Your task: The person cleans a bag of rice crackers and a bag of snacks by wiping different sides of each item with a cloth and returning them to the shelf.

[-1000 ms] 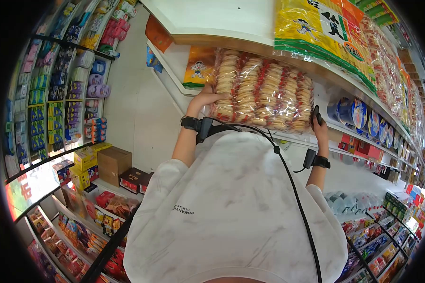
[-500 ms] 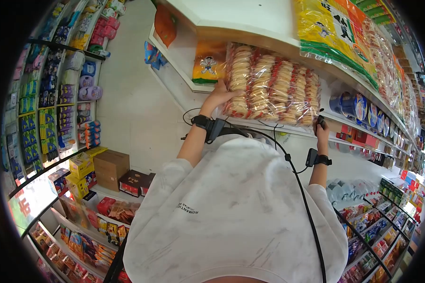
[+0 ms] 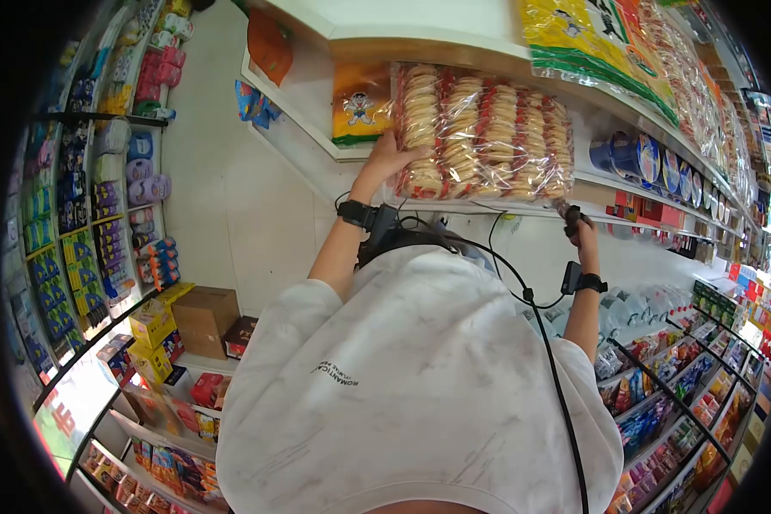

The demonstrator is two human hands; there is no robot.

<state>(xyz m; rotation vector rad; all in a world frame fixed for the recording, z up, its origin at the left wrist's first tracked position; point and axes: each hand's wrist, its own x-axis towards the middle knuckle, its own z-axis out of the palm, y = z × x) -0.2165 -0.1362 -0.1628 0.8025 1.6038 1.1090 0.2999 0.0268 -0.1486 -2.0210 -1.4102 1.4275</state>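
Observation:
A large clear bag of rice crackers (image 3: pixel 463 137), packed in several upright rows with red wrapping, lies in the shelf bay in front of me. At its left end is an orange-yellow panel (image 3: pixel 360 104) with a cartoon child, apparently part of the same bag. My left hand (image 3: pixel 391 160) is closed on the bag's lower left side, thumb across the clear plastic, other fingers partly hidden. At the lower right corner, my right hand (image 3: pixel 582 230) has its fingers bent round the bag's edge. A dark object (image 3: pixel 572 221) covers part of these fingers.
Another yellow-and-green cracker bag (image 3: pixel 600 43) lies on the white shelf above, to the right. Blue round tubs (image 3: pixel 638 163) line the shelf beside my right hand. A cardboard box (image 3: pixel 204 321) stands at lower left. Black cables (image 3: pixel 529 295) run across my shirt.
The view has shifted a little, so the shelf and bag sit slightly higher and further left. Both hands stay at the bag; my right hand sits slightly lower against its corner.

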